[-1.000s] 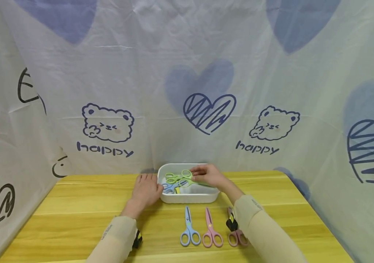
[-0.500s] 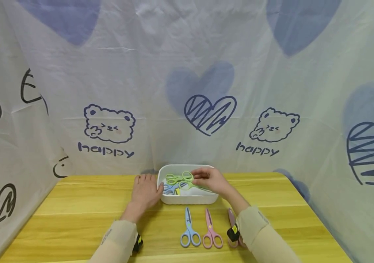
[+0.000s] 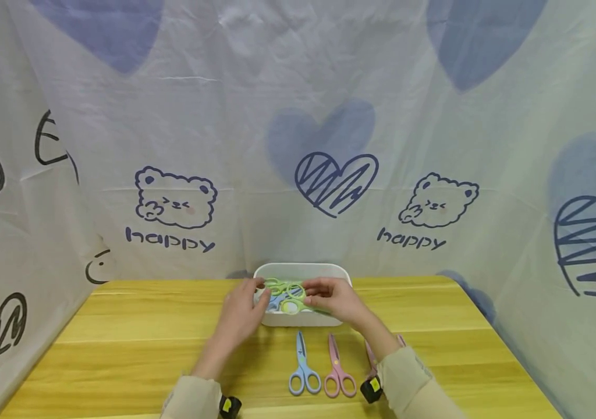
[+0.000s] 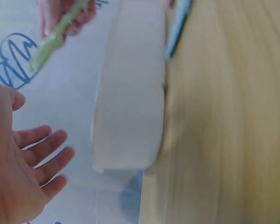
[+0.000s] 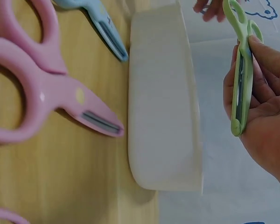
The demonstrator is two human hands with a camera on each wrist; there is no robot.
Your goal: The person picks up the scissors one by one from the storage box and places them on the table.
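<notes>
Over the white bin, my right hand holds a pair of green scissors between thumb and fingers. Their loops point left and the blades lie along the palm in the right wrist view. My left hand is at the bin's left end, near the loops. Its fingers spread loosely with nothing in them in the left wrist view. Inside the bin lie blue scissors and another green pair, partly covered by the held pair and the hands.
In front of the bin, blue scissors and pink scissors lie with tips toward it. Further pink scissors are mostly hidden under the right forearm. A printed cloth hangs right behind the bin and the table's back edge.
My left hand has left the bin's outer left side and moved right, over its rim toward the scissors. My right hand keeps holding the green scissors over the bin, their loops now slightly lower.
</notes>
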